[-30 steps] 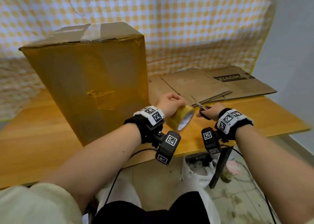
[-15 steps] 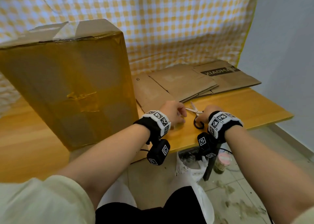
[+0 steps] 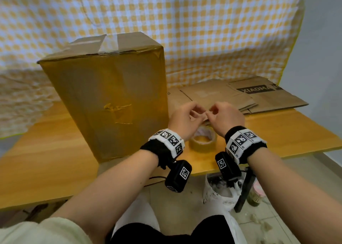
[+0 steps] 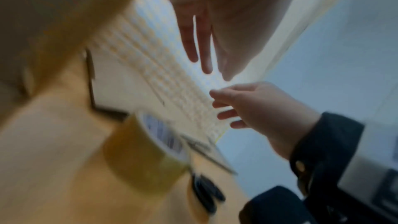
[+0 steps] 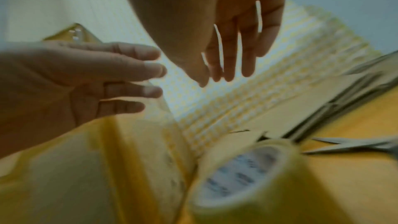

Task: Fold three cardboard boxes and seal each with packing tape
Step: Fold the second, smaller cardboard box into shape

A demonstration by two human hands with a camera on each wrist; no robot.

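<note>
A tall cardboard box [image 3: 111, 99] wrapped in yellowish tape stands upright on the wooden table [image 3: 46, 151]; its top seam is taped. The tape roll [image 3: 202, 142] lies flat on the table near the front edge, right of the box. My left hand [image 3: 195, 111] and right hand [image 3: 212, 112] hover just above the roll, fingertips nearly meeting. In the wrist views the left-hand fingers [image 4: 204, 54] and right-hand fingers [image 5: 228, 64] hang relaxed and hold nothing. Scissors [image 5: 353, 144] lie on the table just past the roll [image 5: 241, 180].
Several flattened cardboard boxes [image 3: 222, 95] are stacked at the back right, one printed with black lettering [image 3: 259, 90]. A yellow checked cloth [image 3: 185, 31] hangs behind the table. A white bag [image 3: 220, 190] sits on the floor under the front edge.
The left hand set the tape roll down and the right hand laid the scissors on the table. Both hands then rose and came together above the roll.
</note>
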